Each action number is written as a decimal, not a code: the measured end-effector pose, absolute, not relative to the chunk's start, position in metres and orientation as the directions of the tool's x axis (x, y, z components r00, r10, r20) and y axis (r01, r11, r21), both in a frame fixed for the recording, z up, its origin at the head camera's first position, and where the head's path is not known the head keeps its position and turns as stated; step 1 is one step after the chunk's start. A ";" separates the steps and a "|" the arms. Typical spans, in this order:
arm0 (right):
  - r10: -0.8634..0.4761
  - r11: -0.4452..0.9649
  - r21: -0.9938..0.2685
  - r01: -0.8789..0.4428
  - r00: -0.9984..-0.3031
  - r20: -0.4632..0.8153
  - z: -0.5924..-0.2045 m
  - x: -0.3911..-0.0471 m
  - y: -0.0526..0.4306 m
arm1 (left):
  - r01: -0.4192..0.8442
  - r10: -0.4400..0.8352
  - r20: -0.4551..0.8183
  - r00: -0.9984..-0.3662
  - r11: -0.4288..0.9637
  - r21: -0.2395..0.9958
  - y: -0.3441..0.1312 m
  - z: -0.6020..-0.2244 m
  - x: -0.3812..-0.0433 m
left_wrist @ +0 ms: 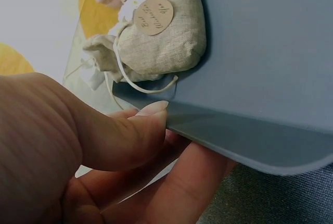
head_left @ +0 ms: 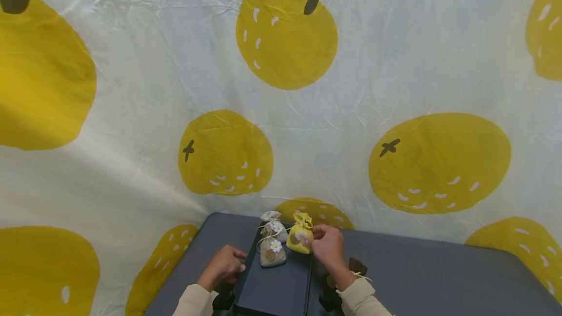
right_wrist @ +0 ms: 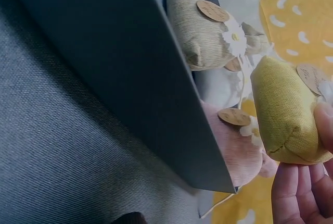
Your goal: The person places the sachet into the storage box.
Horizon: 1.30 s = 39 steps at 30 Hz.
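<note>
My left hand (head_left: 224, 267) grips the left rim of a dark grey tray (head_left: 276, 291), thumb on top and fingers under the edge. My right hand (head_left: 327, 247) pinches a small yellow drawstring pouch (right_wrist: 283, 112) by its side, raised above the tray's right side. The yellow pouch has a round tag and a white flower. At the tray's far end sits a beige linen pouch (left_wrist: 171, 31) with a round tag, daisy and cord. Behind it is a whitish pouch (head_left: 270, 216). A pink pouch (right_wrist: 237, 153) shows in the right wrist view, hidden by the yellow one in the head view.
The tray lies on a dark grey padded surface (head_left: 417, 277). A white cloth with yellow fruit prints (head_left: 316, 160) hangs behind and at the left. Small dark brown objects (head_left: 357, 266), kind unclear, are beside my right wrist.
</note>
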State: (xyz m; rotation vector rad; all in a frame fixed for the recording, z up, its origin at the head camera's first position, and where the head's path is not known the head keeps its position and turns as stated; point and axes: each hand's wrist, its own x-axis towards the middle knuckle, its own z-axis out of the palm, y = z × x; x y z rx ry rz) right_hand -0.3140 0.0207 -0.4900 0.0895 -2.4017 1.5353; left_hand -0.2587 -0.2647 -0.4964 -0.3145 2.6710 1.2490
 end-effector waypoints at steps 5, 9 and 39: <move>0.099 0.441 -0.876 -0.193 -0.960 0.262 -0.493 -0.310 0.021 | -0.286 -0.110 -0.280 -0.954 0.618 0.733 -0.264 -0.495 -0.259; 0.093 0.443 -0.875 -0.197 -0.960 0.263 -0.497 -0.309 0.022 | -0.290 -0.112 -0.284 -0.952 0.622 0.727 -0.264 -0.496 -0.259; 0.095 0.471 -0.866 -0.171 -0.965 0.242 -0.512 -0.313 0.015 | -0.287 -0.127 -0.269 -0.955 0.630 0.721 -0.263 -0.495 -0.260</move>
